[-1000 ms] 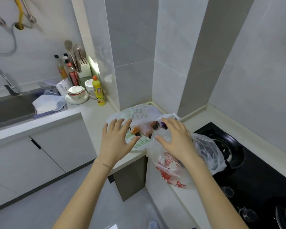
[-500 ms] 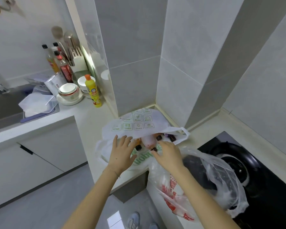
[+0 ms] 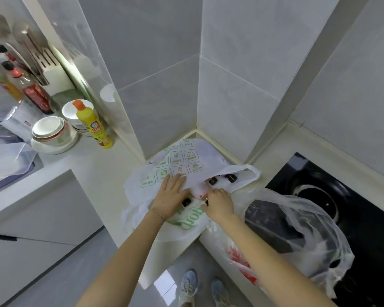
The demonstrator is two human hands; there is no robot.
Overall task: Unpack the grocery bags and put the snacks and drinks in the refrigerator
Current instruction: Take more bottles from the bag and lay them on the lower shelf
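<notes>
Desk (image 3: 102, 167) corner, 12 o'clock: white bag (image 3: 186, 160), capped bottles (image 3: 212, 181) at its mouth. Left hand (image 3: 170, 197) flat, grip apart, pinning bag. Right hand (image 3: 220, 203) curled; cannot tell its grip. Suggest: spread mouth, lift by neck.

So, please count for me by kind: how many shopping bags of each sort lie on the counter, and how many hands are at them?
White plastic bag with green print: 1
Clear plastic bag with red print: 1
Hands at the white bag's mouth: 2, the left hand and the right hand
Total: 4
</notes>
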